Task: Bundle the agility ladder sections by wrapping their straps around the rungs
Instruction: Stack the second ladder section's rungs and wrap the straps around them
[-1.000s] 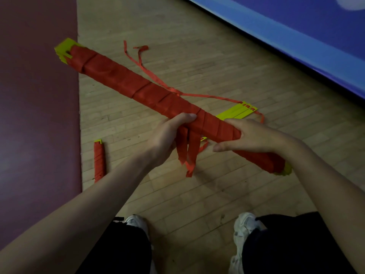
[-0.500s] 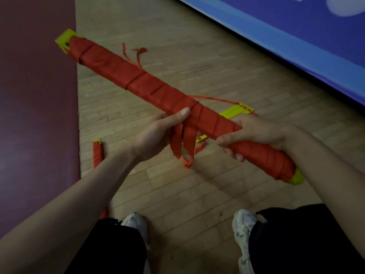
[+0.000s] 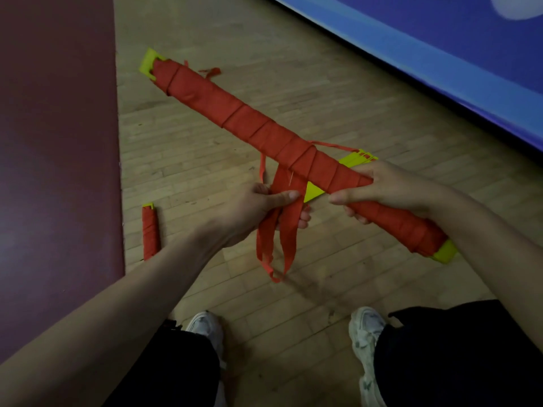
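The left hand (image 3: 258, 210) pinches the loose red straps (image 3: 289, 230) hanging beneath the wrapped bundle (image 3: 235, 116). The right hand (image 3: 390, 186) has its grip clenched round the wrapped bundle near its lower end. The wrapped bundle is held slanted above the floor (image 3: 293, 69); a smaller bundle (image 3: 150, 230) lies left of it.

Matt cloth straps (image 3: 289, 230), wood floor (image 3: 293, 92)
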The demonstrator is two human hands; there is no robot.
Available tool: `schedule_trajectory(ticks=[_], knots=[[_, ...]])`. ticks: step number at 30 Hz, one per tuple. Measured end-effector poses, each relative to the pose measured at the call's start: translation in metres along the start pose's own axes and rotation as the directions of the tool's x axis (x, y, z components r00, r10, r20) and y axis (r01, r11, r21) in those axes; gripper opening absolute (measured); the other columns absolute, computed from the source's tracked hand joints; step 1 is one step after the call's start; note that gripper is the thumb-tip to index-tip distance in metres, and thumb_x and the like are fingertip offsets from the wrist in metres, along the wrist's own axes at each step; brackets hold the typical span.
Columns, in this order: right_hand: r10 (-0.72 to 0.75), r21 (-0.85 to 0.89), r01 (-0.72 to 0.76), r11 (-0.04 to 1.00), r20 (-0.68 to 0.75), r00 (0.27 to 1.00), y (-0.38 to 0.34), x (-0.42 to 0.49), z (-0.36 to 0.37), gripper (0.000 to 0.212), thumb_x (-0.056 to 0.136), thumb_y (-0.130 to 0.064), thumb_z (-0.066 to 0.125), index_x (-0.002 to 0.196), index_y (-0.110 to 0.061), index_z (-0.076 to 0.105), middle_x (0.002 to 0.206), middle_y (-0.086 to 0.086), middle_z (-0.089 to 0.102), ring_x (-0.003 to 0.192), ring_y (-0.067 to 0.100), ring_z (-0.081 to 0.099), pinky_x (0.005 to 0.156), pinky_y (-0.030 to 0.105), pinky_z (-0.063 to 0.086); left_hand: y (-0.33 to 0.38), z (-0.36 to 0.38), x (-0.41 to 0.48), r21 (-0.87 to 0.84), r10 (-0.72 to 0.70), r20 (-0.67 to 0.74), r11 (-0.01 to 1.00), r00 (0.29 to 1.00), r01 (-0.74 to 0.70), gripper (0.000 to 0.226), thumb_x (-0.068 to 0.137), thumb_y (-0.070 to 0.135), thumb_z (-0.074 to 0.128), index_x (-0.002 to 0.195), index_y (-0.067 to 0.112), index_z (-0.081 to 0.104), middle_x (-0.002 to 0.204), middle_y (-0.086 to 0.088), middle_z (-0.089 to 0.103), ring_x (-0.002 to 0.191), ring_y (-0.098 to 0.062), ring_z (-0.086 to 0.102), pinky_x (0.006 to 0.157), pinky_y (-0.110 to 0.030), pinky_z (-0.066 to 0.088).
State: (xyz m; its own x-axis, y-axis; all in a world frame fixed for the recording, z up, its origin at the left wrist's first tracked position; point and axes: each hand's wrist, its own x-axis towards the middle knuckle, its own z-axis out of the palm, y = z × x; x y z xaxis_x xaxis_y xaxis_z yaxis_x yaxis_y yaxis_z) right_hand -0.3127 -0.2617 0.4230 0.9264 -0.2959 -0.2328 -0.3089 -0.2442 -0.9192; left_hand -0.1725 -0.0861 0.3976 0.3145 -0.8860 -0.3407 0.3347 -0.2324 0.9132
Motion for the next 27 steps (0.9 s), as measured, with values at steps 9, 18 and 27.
schedule_trajectory(ticks=[9, 18, 27], knots=[[-0.106, -0.58, 0.005, 0.815, -0.14, 0.985, 0.021, 0.016, 0.005, 0.026, 0.076, -0.049, 0.074, 0.084, -0.029, 0.061, 0.065, -0.005, 0.067, 0.066, 0.019, 0.069, 0.063, 0.035, 0.056, -0.008, 0.009, 0.005, -0.051, 0.009, -0.074, 0.999, 0.997, -0.013, 0.022, 0.099, 0.01, 0.048, 0.091, -0.004, 0.064, 0.078, -0.012, 0.072, 0.069, -0.016, 0.071, 0.065, -0.024, 0.058], [-0.449, -0.948, -0.108, 0.301, -0.241, 0.86, 0.034, 0.022, 0.036, 0.048, 0.088, -0.05, 0.056, 0.126, -0.022, 0.046, 0.105, 0.005, 0.065, 0.096, 0.029, 0.066, 0.063, 0.033, 0.038, -0.009, 0.01, 0.012, -0.061, 0.033, -0.152, 0.997, 0.988, -0.043, 0.023, 0.096, -0.001, 0.047, 0.113, -0.013, 0.058, 0.092, -0.014, 0.069, 0.075, -0.012, 0.071, 0.065, -0.021, 0.056], [-0.653, -0.982, -0.087, 0.165, -0.175, 0.737, 0.066, 0.035, 0.044, 0.078, 0.068, -0.011, 0.078, 0.138, -0.012, 0.043, 0.094, 0.021, 0.056, 0.076, 0.038, 0.057, 0.063, 0.041, 0.047, -0.003, 0.012, 0.017, -0.119, 0.032, -0.28, 0.991, 0.96, -0.068, 0.042, 0.094, 0.031, 0.057, 0.111, -0.007, 0.065, 0.092, -0.016, 0.071, 0.08, -0.023, 0.071, 0.069, -0.028, 0.058]])
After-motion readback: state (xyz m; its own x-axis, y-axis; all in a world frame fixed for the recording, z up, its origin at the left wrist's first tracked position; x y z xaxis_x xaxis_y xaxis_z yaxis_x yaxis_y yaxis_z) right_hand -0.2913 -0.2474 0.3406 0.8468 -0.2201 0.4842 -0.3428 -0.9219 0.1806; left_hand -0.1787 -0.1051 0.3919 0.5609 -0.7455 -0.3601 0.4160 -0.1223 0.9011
